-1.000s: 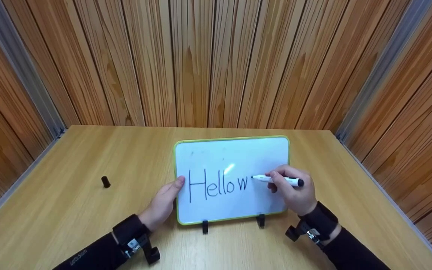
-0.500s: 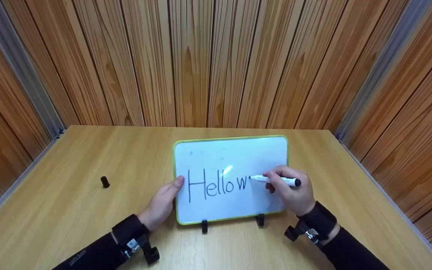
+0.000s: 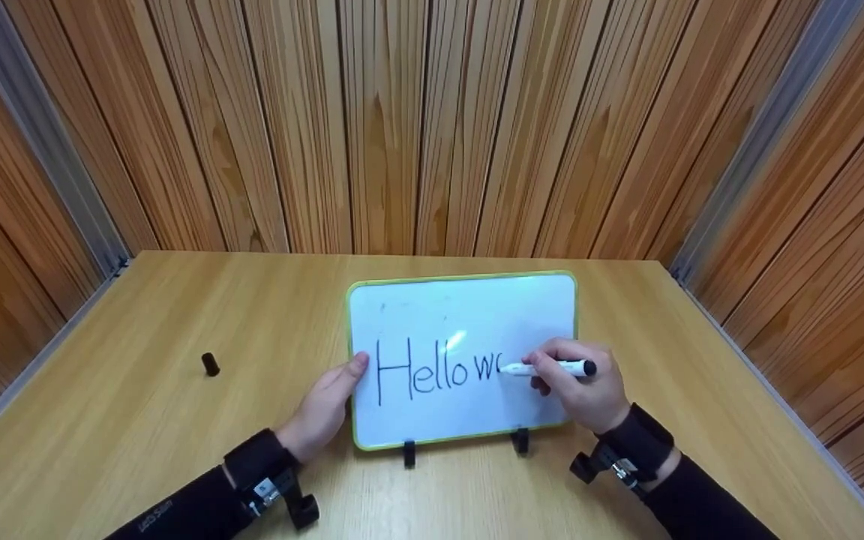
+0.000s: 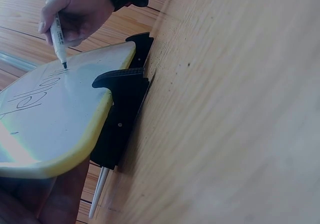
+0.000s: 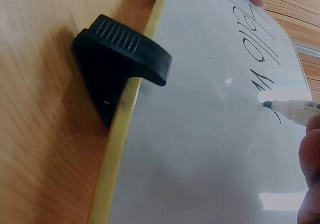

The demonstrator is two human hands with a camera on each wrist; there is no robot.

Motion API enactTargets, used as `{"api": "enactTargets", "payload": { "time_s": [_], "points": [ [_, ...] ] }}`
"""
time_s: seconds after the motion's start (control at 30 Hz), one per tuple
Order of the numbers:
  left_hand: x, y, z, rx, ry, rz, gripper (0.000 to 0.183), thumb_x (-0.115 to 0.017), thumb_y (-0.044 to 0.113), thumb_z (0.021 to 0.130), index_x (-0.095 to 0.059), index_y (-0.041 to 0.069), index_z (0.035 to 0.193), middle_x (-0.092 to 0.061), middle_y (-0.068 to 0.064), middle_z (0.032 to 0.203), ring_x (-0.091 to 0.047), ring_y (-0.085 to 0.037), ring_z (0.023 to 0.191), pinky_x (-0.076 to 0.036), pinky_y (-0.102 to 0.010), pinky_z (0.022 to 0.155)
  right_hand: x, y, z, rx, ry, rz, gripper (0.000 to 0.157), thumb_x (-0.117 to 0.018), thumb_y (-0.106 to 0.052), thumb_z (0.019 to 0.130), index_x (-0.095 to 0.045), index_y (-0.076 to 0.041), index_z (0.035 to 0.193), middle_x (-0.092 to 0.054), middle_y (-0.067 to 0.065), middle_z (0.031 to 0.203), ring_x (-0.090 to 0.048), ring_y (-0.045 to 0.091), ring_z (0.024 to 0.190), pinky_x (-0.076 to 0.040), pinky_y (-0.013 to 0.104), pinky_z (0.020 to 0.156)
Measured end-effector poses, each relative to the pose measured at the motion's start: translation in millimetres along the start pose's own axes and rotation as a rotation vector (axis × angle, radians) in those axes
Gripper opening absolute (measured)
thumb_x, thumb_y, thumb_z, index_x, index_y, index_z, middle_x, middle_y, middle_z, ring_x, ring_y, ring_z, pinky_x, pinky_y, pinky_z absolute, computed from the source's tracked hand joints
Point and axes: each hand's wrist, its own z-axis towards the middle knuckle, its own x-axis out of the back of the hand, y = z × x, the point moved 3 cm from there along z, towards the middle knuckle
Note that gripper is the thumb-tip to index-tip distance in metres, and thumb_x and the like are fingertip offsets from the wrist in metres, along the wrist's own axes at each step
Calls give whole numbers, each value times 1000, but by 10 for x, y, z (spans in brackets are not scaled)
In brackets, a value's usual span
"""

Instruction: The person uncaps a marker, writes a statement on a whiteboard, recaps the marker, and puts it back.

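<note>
A small whiteboard (image 3: pixel 417 307) with a yellow-green rim leans back on a stand with two black feet (image 3: pixel 409 454). On its face, "Hello w" stands in dark ink, followed by the curved start of another letter. My left hand (image 3: pixel 325 405) grips the board's left edge, thumb on the front and fingers behind, as the left wrist view shows. Between thumb and fingers my right hand (image 3: pixel 586 382) pinches a white marker (image 3: pixel 548 368), its dark tip (image 5: pixel 268 104) at the board's surface beside the "w". The marker's rear end is black.
A black marker cap (image 3: pixel 211 364) lies on the wooden table (image 3: pixel 177 315) to the left of the board. Wood-panelled walls (image 3: pixel 379 127) rise behind the table and at both sides. Each wrist wears a black strap with a small camera.
The marker in my right hand has moved slightly downward from beside the top of the "w", leaving a new curved stroke. My left hand and the board stay nearly where they were.
</note>
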Motion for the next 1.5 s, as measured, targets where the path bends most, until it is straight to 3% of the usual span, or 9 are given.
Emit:
{"api": "enactTargets", "payload": {
  "time_s": [0.23,0.43,0.97,1.2,1.5],
  "points": [
    [5,2,-4,-2,9,10,70,-29,52,123,-54,-3,159,-76,-17,137,-71,-26,130,-50,-32,113,12,-2,-4,-65,7,-28,28,-66,14,99,-80,-7,87,-71,5,69,-63,20,56,-48,25,49],
    [-1,4,0,5,10,-3,68,-31,50,123,-55,-4,157,-77,-17,135,-72,-25,128,-50,-32,112,31,-10,-1,-107,66,-57,31,-66,13,99,-79,-9,83,-69,4,65,-61,18,51,-48,25,48],
    [6,-8,-7,2,-22,-19,70,-28,52,123,-54,-3,158,-76,-18,136,-73,-26,127,-53,-34,110,55,-20,18,-62,153,-121,26,-68,10,99,-80,-9,86,-69,3,66,-60,16,54,-40,27,46],
    [6,-10,-7,-9,-25,-21,70,-28,52,123,-53,-3,159,-75,-18,138,-73,-27,128,-52,-35,111,35,-13,22,-36,135,-116,26,-68,11,100,-81,-9,89,-70,3,68,-61,18,56,-43,26,49],
    [-9,-10,-1,7,-14,-26,70,-30,51,123,-52,-4,160,-75,-18,139,-70,-26,131,-49,-32,114,15,-34,15,-61,105,-92,25,-68,9,102,-83,-9,93,-72,3,71,-63,20,59,-44,27,51]
  ]
}}
